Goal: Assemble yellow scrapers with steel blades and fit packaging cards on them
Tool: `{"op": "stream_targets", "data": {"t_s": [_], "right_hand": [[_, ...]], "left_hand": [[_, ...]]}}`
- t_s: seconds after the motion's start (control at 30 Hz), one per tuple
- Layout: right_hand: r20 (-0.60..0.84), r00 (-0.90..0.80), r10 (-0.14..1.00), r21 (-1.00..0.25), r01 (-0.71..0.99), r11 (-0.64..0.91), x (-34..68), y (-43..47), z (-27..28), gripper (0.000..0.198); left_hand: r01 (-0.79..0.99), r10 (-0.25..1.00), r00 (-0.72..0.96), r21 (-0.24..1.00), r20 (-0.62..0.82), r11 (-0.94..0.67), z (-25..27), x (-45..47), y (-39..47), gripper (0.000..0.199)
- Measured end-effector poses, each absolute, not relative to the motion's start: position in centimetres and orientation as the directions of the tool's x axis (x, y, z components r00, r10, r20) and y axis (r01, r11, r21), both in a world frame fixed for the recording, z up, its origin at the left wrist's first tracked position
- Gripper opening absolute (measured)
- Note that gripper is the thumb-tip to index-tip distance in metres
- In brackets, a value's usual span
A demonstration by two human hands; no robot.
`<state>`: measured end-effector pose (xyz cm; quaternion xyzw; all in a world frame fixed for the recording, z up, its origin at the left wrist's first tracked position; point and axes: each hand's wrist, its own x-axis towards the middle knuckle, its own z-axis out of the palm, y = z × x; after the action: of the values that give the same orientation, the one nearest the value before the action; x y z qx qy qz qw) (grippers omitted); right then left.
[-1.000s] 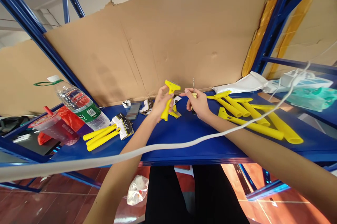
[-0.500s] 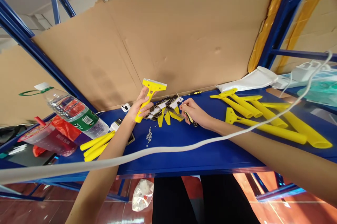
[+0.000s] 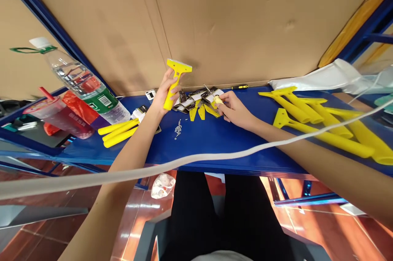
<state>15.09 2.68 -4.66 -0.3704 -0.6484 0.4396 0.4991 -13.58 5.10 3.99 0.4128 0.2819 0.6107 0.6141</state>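
A tall sheet of smooth, creased brown cardboard (image 3: 230, 19) stands behind the long blue worktop (image 3: 227, 140), with reddish floor tiles (image 3: 125, 212) below. Both of the person's forearms reach forward over the worktop, and a white cable (image 3: 196, 158) sweeps across in front of them. Yellow tools (image 3: 331, 138) with round, tubular handles lie at the right; at the left are a clear plastic bottle (image 3: 82, 81), a reddish cup (image 3: 63, 115) with a straw, and three yellow tubes (image 3: 121, 130). The left hand (image 3: 164, 93) is raised, its fingers wrapped around the handle of a yellow scraper (image 3: 175, 79), whose broad, flat head points upward above the worktop. Lower down, the right hand (image 3: 235, 107) has its fingers curled around a pale-handled screwdriver (image 3: 217, 99), the thin metal shaft slanting up to the left. Between the hands, printed cards (image 3: 188, 99) and flat yellow pieces (image 3: 201, 113) overlap. Tiny silvery parts (image 3: 178, 128) lie scattered nearer the person.
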Motion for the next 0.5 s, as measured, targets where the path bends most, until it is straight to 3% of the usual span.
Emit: {"op": "stream_targets", "data": {"t_s": [0.17,0.37,0.5], "right_hand": [[0.371,-0.260,0.892,-0.912,0.081,0.403,15.5,2.9,-4.5,0.055],[0.399,-0.106,0.911,-0.917,-0.075,0.393,15.3,2.1,-3.5,0.066],[0.288,-0.098,0.953,-0.957,-0.070,0.282,14.3,1.9,-3.6,0.076]], "left_hand": [[-0.578,0.990,0.004,0.808,0.143,-0.115,3.1,-14.1,5.8,0.067],[-0.598,0.982,-0.028,0.785,0.184,-0.164,2.2,-14.5,6.0,0.065],[-0.590,0.984,-0.029,0.791,0.178,-0.160,1.8,-14.1,6.3,0.061]]}}
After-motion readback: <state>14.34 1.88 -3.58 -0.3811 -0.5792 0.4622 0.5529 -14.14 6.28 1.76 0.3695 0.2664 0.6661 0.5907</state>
